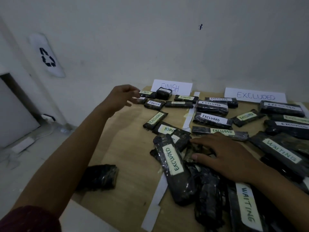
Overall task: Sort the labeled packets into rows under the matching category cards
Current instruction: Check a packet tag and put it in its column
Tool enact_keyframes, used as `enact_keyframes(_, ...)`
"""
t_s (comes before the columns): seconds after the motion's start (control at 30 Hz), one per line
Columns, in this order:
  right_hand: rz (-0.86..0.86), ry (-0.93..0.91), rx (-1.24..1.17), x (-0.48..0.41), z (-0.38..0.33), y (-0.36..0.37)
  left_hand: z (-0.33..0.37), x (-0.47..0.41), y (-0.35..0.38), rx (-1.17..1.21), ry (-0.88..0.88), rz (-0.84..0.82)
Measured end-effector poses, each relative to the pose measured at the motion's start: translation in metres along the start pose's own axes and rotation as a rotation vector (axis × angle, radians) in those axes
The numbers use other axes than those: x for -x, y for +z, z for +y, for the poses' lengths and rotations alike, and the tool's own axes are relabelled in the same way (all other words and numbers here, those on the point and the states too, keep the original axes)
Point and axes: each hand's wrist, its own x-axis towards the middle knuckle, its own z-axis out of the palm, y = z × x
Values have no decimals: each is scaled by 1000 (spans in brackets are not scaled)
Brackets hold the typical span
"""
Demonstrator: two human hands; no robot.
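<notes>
Your left hand [122,97] is at a FINISH packet [146,93] near the bench's [127,148] far edge; can't tell if it's pinching. Your right hand [229,158] lies flat, fingers straight, on the unsorted pile [209,186]. The packets look light, squishy and slick, so I'd grab mid-length.
</notes>
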Motion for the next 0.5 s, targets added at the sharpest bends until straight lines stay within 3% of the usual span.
enact_keyframes(0.13, 15, -7, -2, 1, 1, 1, 24, 23, -12, 42, 55, 45)
enact_keyframes(0.23, 16, -5, -13, 1, 0, 1, 33, 49, -16, -70, 82, 19)
enact_keyframes(0.37, 12, -6, -3, 3, -3, -2, 28, 112, -21, -410, 115, -180)
enact_keyframes(0.5, 27, -9, -1, 2, -4, -1, 6, 172, -32, -778, -5, -423)
